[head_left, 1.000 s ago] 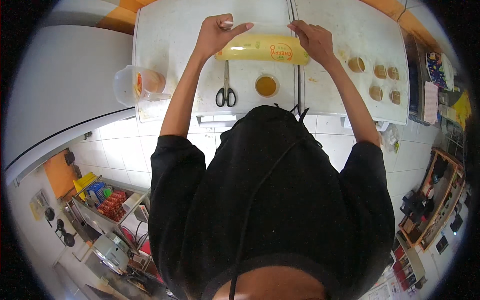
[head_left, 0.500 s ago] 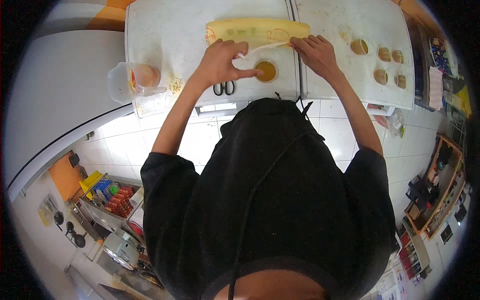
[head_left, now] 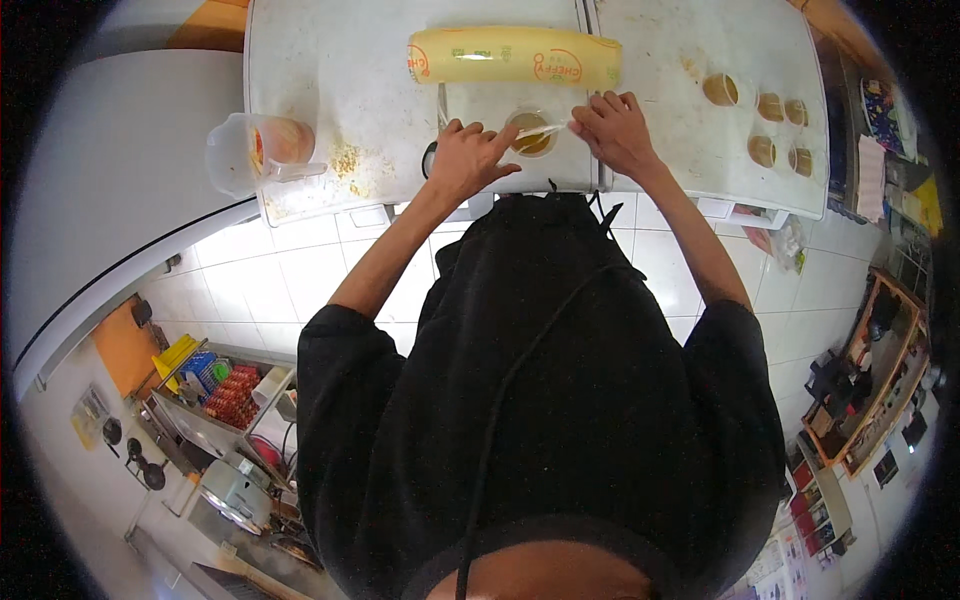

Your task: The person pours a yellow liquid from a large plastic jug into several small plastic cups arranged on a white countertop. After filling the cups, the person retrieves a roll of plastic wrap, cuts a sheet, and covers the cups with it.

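Note:
A thick yellow roll of cling film (head_left: 510, 56) lies across the table in front of me. A thin clear sheet of film stretches from it toward my body, over a clear cup (head_left: 534, 142) of amber liquid. My right hand (head_left: 615, 132), to the right of the cup, pinches a gathered edge of the sheet. On the cup's left, my left hand (head_left: 468, 160) has the film's other side in its curled fingers, with its thumb stuck out. Black-handled scissors (head_left: 430, 160) are mostly hidden behind my left hand.
Several cups (head_left: 720, 90) of brownish liquid stand on the right-hand table. At the left, a clear plastic jug (head_left: 235, 155) with reddish contents stands by yellowish crumbs (head_left: 346, 160). A seam runs between the two white tables (head_left: 380, 60).
Both hands have come toward me from the roll, drawing the film over the cup. My left hand now covers most of the scissors.

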A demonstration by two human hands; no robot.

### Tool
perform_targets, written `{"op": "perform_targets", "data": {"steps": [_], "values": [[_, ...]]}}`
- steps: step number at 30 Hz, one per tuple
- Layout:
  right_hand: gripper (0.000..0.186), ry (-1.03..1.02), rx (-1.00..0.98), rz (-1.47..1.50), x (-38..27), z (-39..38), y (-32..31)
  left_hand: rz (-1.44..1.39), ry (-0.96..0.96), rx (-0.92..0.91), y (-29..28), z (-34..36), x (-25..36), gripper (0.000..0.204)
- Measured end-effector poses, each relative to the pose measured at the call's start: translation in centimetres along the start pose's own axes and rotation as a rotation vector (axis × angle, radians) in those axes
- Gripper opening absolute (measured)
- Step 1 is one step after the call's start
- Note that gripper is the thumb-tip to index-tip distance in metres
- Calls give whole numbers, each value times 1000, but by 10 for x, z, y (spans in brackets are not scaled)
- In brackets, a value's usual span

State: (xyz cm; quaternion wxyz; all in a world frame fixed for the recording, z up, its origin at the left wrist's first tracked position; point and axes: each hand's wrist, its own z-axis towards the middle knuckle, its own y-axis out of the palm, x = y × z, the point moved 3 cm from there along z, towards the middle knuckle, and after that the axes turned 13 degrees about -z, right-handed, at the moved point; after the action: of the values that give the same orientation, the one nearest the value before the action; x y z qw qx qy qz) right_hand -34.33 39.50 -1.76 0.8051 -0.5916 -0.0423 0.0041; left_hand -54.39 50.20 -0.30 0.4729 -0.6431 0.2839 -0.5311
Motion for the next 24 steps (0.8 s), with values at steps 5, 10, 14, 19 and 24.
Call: {"op": "perform_targets", "data": {"steps": [5,10,14,19,24], "values": [[57,-37,-32,22,-8,6,-9,43,-38,61,12,1,-7,37],[58,-60,131,10,-7,7,-3,16,-75,87,3,1,-6,30],[44,-113,99,-55,-10,9,2,36,-55,99,5,-1,-7,20],[26,-201,139,-54,-10,1,22,41,1,133,19,-5,-17,23],[23,-184,180,-5,-17,-5,28,58,35,136,31,-6,-19,23]]}}
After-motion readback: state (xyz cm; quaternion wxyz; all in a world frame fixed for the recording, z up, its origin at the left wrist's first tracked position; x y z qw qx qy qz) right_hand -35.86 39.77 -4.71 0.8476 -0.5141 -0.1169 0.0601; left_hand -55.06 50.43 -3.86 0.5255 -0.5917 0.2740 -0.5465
